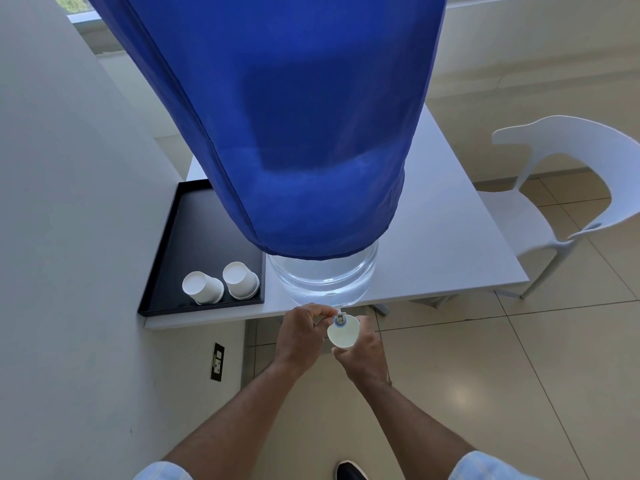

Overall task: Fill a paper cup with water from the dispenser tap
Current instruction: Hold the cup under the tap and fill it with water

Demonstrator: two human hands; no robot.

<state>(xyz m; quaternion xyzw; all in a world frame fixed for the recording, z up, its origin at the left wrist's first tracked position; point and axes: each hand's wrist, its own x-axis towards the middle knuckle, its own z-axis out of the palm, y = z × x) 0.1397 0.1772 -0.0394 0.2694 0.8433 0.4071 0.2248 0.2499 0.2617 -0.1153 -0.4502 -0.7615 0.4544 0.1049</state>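
Head view: low in the centre of the frame, the person's right hand is wrapped around a white paper cup, fingers closed on its side wall, holding it upright with its open mouth directly beneath the small white-and-blue dispenser tap. The left hand reaches in from the left, its fingertips pinched on the tap's lever; it is closed on that part and holds nothing else. The tap juts from the bottom of the large clear plastic water bottle, which stands at the front edge of the white desk and is mostly draped in a blue fabric cover that fills the upper centre of the frame. Cup and tap sit just off the desk edge, over the beige tiled floor.

To the left of the bottle, a black rectangular tray carries two more white paper cups, turned upside down and standing side by side. A white plastic chair stands at the right of the frame.

The step in hand appears to be the filling itself: cup placed, tap gripped. Whether water is running cannot be told; no stream is visible and the cup's level is unclear. The next move calls for keeping the cup level and centred under the spout, watching the level rise, and releasing the lever before the water nears the rim.
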